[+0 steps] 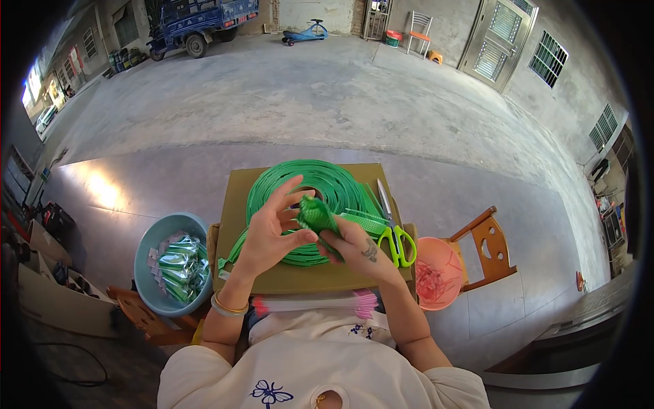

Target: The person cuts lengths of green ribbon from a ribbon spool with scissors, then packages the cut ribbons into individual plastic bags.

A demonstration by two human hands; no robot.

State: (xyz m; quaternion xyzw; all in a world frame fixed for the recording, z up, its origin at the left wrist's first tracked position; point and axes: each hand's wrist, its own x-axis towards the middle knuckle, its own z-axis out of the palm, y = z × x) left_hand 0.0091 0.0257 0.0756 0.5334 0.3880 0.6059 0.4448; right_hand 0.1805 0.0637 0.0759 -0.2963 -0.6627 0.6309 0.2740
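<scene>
My right hand (351, 247) is closed around a folded bundle of green mesh strip (317, 214), held above the table. Beside the bundle, my left hand (271, 230) has its fingers spread and curved, with nothing held in them. Under both hands lies a large coil of green strip (272, 178) on an olive-brown tabletop (238, 198). Scissors with yellow-green handles (397, 247) rest at the table's right side, blades pointing away. A stack of clear plastic sleeves with pink ends (313, 304) lies across my lap.
A blue basin (144, 264) of green packets stands at the left, near a wooden chair (139, 310). To the right are a pink basin (443, 300) with red-pink scraps and another wooden chair (494, 249). A blue three-wheeled truck (204, 17) stands far back.
</scene>
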